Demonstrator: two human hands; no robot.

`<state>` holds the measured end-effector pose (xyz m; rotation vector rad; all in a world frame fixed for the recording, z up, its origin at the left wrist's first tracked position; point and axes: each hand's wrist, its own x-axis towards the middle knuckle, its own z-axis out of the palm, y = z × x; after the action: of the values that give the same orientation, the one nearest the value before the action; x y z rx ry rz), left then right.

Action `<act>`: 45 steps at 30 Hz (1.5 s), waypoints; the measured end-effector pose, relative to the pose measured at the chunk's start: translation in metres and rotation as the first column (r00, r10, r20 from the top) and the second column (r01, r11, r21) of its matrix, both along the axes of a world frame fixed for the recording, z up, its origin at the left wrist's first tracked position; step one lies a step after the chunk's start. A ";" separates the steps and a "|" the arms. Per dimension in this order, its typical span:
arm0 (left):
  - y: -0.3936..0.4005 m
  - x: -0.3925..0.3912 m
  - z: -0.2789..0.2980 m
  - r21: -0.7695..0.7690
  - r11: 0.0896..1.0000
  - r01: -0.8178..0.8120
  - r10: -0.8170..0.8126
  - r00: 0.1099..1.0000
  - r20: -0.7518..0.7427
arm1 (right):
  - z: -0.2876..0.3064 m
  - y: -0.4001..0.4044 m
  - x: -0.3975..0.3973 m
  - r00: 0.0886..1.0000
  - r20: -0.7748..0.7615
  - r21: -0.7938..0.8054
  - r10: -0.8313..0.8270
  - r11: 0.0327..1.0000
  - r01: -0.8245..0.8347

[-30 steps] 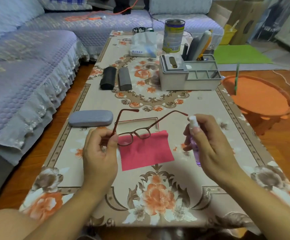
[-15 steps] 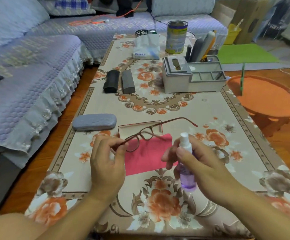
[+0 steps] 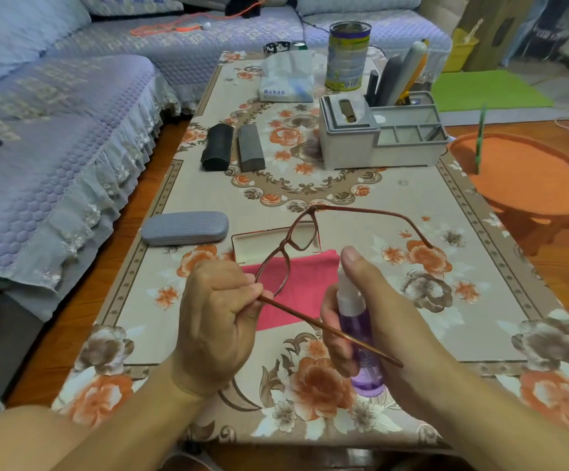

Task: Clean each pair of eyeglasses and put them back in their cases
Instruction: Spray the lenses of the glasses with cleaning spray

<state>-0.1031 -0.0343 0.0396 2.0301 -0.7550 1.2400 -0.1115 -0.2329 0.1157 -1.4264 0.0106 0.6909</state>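
Observation:
My left hand (image 3: 216, 321) pinches the near hinge of brown-framed eyeglasses (image 3: 295, 237), held unfolded above the table with one temple pointing back at me. My right hand (image 3: 374, 321) grips a small purple spray bottle (image 3: 361, 338) with a white nozzle, my forefinger on top of the nozzle, which points at the lenses. Under the glasses a pink cleaning cloth (image 3: 306, 290) lies flat. Behind it is an open, shallow case (image 3: 259, 244). A closed grey case (image 3: 185, 228) lies to its left. Two dark cases (image 3: 232, 147) lie farther back.
A grey desk organizer (image 3: 378, 137) with pens, a tin can (image 3: 347, 56) and a tissue pack (image 3: 286, 83) stand at the table's far end. A purple sofa (image 3: 55, 130) borders the left side. An orange stool (image 3: 527, 178) stands on the right.
The glasses have turned so one temple now points toward me. My right hand brought the spray bottle in beside the frame, up close to the lenses.

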 end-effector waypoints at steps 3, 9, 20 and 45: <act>0.001 0.000 -0.003 0.001 1.000 -0.005 0.005 1.000 -0.006 | -0.007 -0.006 -0.008 0.995 0.093 -0.013 -0.035 0.999 0.037; 0.000 -0.002 0.000 0.014 1.000 0.014 -0.014 1.000 -0.013 | -0.006 -0.006 -0.004 0.994 0.108 -0.040 0.007 0.999 -0.002; 0.000 -0.001 -0.001 0.009 1.000 -0.002 0.003 1.000 -0.013 | -0.007 -0.015 0.005 0.932 0.326 -0.168 -0.158 0.961 0.222; -0.007 0.013 0.044 -0.771 0.195 -0.606 -0.762 0.401 -0.508 | -0.022 -0.009 -0.006 0.757 0.647 -0.274 -0.086 0.901 0.336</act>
<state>-0.0903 -0.0408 0.0836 0.9684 0.5404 -0.0014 -0.1170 -0.2421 0.0938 -1.9417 -0.2207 -0.0176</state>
